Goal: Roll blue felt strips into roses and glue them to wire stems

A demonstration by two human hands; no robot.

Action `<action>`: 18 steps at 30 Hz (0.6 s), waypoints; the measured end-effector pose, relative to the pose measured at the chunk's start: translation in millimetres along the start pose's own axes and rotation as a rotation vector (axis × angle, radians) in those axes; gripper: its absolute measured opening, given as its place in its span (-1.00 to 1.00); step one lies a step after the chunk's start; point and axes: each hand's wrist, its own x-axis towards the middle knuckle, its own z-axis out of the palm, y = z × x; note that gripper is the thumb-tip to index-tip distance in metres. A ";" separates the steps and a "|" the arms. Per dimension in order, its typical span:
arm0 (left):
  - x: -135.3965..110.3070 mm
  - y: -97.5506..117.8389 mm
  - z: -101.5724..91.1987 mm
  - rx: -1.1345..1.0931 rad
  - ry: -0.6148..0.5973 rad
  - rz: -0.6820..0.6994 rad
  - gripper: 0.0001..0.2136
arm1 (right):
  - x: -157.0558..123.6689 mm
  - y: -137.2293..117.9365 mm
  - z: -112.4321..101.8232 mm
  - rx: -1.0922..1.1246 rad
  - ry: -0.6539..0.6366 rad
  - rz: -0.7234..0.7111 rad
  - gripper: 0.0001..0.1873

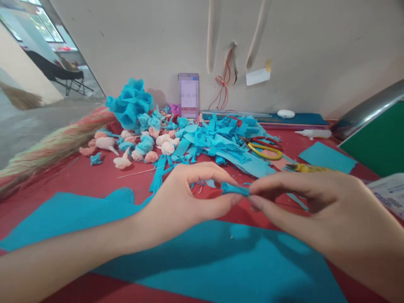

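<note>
Between my two hands is a small twisted piece of blue crepe paper (pixel 233 189), held level above the table. My left hand (pixel 195 198) pinches it between thumb and fingertips. From the other side, my right hand (pixel 312 206) grips its right end, thumb and index finger pressed together. Below them lies a large blue paper sheet (pixel 221 256), partly hidden by my left forearm. A heap of cut blue paper strips (pixel 217 139) is just beyond my hands. Left of it are several rolled pink paper flowers (pixel 151 157) and a big blue paper flower (pixel 131 103).
Scissors (pixel 265 150) with yellow and red handles lie by the heap, with yellow-handled pliers (pixel 307 168) nearer my right hand. A phone (pixel 188 96) leans on the wall. A white glue bottle (pixel 314 133) and a blue paper piece (pixel 328 157) are on the right.
</note>
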 end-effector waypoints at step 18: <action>3.5 -17.9 0.4 0.010 -0.029 -0.056 -0.97 | 7.3 1.3 -7.2 -0.241 -0.022 0.155 -0.91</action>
